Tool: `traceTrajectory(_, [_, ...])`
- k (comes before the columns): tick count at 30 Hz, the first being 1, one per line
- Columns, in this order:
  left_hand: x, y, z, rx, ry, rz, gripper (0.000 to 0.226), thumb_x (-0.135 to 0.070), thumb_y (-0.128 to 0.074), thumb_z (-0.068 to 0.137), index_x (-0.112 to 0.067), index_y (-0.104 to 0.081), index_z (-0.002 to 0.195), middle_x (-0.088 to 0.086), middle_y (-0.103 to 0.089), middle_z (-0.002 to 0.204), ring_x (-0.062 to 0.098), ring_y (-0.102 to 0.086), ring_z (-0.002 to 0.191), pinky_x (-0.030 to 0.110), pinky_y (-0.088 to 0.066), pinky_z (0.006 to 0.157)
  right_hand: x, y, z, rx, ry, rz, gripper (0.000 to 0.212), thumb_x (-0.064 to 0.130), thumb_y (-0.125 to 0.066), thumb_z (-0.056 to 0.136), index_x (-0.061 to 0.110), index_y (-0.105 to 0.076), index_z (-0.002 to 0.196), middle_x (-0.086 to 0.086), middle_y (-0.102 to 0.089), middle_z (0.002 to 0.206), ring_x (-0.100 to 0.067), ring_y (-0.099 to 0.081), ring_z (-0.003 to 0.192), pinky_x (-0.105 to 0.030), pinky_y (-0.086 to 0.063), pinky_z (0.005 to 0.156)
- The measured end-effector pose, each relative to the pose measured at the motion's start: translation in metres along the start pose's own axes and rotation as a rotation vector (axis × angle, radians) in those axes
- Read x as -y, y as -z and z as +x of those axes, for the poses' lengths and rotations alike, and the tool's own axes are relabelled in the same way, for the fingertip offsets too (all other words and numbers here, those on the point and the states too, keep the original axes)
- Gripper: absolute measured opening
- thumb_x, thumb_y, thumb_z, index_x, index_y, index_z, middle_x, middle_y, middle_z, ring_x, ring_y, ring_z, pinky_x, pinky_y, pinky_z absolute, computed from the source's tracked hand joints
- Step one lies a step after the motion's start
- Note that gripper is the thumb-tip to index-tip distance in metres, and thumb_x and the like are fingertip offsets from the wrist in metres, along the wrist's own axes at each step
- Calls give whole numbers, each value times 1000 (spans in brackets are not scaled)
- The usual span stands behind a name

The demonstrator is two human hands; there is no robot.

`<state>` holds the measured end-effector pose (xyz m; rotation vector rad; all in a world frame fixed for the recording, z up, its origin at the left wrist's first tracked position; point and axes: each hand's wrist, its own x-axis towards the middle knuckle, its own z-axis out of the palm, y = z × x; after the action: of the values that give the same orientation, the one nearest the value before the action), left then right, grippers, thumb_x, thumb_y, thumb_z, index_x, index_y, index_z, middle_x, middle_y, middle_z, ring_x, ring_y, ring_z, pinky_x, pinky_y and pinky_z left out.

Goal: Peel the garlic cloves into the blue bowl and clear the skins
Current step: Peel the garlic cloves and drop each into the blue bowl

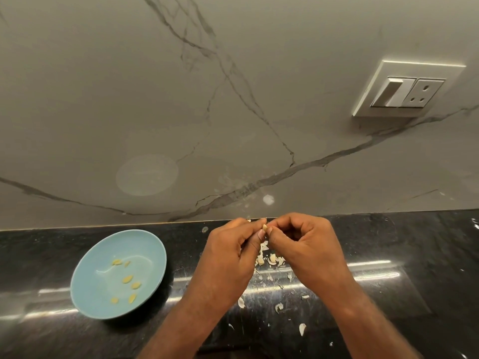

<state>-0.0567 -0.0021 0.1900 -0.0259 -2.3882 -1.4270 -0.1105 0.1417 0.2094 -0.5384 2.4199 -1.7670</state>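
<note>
— Where are the hands?

— Both are raised just above the black counter (388, 242), close to its far edge by the marbled wall (181, 99). The left hand (228, 255) and the right hand (308, 244) meet fingertip to fingertip, and between them they pinch one small garlic clove (265, 227). Each hand is curled narrow around it, thumb and forefinger closed on the clove.

— Is that clove peeled?

— Cannot tell; only a pale sliver of it shows between the fingers.

— And the blue bowl?

— The blue bowl (85, 288) sits on the counter to the left of the hands, apart from them. Inside lie several yellowish peeled cloves (127, 279), scattered across its bottom, not touching one another.

— The skins?

— The skins (261, 257) lie in a loose white heap on the counter directly under the hands, partly hidden by them. More flakes are strewn nearer, between the forearms and to the right of the left wrist, with a few well apart toward the near edge.

— Anything else around?

— A white switch and socket plate (408, 89) is on the wall, far right.
</note>
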Motion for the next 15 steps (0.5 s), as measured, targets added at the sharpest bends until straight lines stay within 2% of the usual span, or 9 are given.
traceTrajectory(1, [0,0,0,-3,3,-4,24,-22,-59,96,-22,-71,117,-12,-66,86,10,-62,83,21,-52,72,0,0,0,-3,-1,13,11,13,-73,86,19,-75,77,-2,-72,67,-20,-66,60,-30,-58,59])
traceTrajectory(4, [1,2,0,-13,16,-21,24,-24,-61,95,-23,-71,117,-12,-66,84,10,-62,82,21,-52,71,-1,-2,1,-11,-8,42,8,16,-74,84,16,-75,76,-5,-71,67,-29,-65,61,-37,-58,59])
traceTrajectory(7, [1,2,0,-25,28,-39,24,-23,-61,95,-26,-71,116,-15,-66,82,8,-62,81,18,-51,69,-3,-5,0,-34,-6,56,9,14,-76,84,14,-75,75,-6,-71,66,-26,-64,59,-41,-58,59])
traceTrajectory(11, [3,1,-1,-27,64,-92,24,-23,-61,94,-29,-70,116,-14,-69,85,10,-66,85,25,-56,74,-5,-11,0,-73,-2,99,10,11,-77,83,12,-74,74,-10,-70,66,-32,-63,60,-47,-56,59])
traceTrajectory(13, [2,1,-1,-37,76,-139,23,-26,-61,93,-32,-70,114,-15,-70,89,7,-68,88,24,-57,76,-4,-14,0,-89,7,128,11,10,-76,84,12,-73,73,-10,-70,66,-34,-64,61,-46,-56,58])
traceTrajectory(15, [-1,2,-1,-51,114,-244,21,-24,-61,92,-34,-70,109,-14,-74,93,4,-69,89,19,-56,75,-3,-14,0,-94,18,163,12,9,-76,84,13,-73,73,-6,-72,67,-27,-67,60,-38,-58,55])
